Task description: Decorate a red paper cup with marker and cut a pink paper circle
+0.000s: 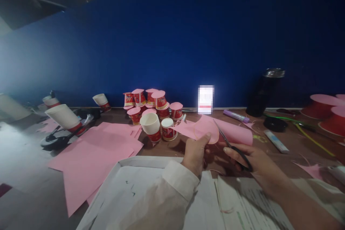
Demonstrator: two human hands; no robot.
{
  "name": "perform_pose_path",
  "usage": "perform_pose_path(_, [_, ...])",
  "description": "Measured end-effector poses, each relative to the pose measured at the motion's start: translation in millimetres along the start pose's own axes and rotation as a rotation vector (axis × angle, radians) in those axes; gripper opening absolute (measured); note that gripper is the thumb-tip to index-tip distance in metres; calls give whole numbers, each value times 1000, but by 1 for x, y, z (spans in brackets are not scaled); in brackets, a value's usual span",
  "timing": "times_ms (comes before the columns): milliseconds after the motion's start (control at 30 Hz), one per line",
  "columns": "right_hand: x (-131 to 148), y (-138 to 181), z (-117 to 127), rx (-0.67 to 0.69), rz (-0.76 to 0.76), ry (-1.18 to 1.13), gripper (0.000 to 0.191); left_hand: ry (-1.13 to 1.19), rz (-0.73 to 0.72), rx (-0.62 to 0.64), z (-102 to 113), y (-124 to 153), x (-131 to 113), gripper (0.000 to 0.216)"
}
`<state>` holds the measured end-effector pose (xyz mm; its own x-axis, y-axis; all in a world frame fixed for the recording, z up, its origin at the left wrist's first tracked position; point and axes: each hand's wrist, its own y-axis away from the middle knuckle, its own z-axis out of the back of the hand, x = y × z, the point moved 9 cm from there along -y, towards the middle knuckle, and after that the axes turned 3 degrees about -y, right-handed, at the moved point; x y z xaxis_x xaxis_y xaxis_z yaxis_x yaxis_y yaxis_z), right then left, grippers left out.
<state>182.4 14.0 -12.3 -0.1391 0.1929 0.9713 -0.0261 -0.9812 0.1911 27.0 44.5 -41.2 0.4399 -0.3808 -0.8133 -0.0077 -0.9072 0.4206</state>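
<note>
My left hand (196,152) pinches a piece of pink paper (203,129) with its thumb on top. A rounded outline is drawn on this paper, and its right part curls into a roll. In my right hand (246,158) is a pair of scissors (238,156), fingers in the black handles. The scissor blades lie at the right side of the drawn outline, touching or just over the paper. A stack of white-rimmed paper cups (150,124) and a single red paper cup (169,131) stand just left of the pink paper.
Several red cups topped with pink discs (159,99) stand behind. Pink sheets (99,151) lie left, beside a white tray (134,187). A purple marker (236,116), glue stick (276,141), black lid (275,124) and dark bottle (264,95) are right. A blue partition (172,43) rises behind.
</note>
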Motion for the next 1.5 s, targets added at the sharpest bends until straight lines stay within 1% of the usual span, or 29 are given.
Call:
perform_pose_path(133, [3,1,-1,14,2,-6,50,33,-55,27,0,-4,-2,46])
perform_pose_path(233, [2,0,-3,43,-3,-31,45,2,-57,19,2,-6,0,46])
perform_pose_path(433, [3,1,-1,2,5,-22,57,-1,-66,31,1,-5,-2,46])
perform_pose_path(567, [3,2,-3,-1,2,-58,54,-23,-71,15,4,-6,-2,48])
perform_pose_path(700, [0,1,-2,-11,-30,-69,58,-9,-89,27,3,-7,-4,51])
perform_pose_path(900, [6,5,-5,3,-25,-109,55,21,-89,49,-1,-5,-5,53])
perform_pose_path(1000, [7,6,-4,2,-29,-91,55,30,-118,56,-1,-6,-8,52])
perform_pose_path(1100, [7,5,-3,11,-20,-57,53,20,-132,50,0,-6,-9,50])
perform_pose_path(1367, [6,6,-3,-16,-30,-68,52,-6,-147,24,4,-8,-9,42])
perform_pose_path(1500, [8,9,-4,-41,1,-67,49,1,-164,8,6,-10,-11,39])
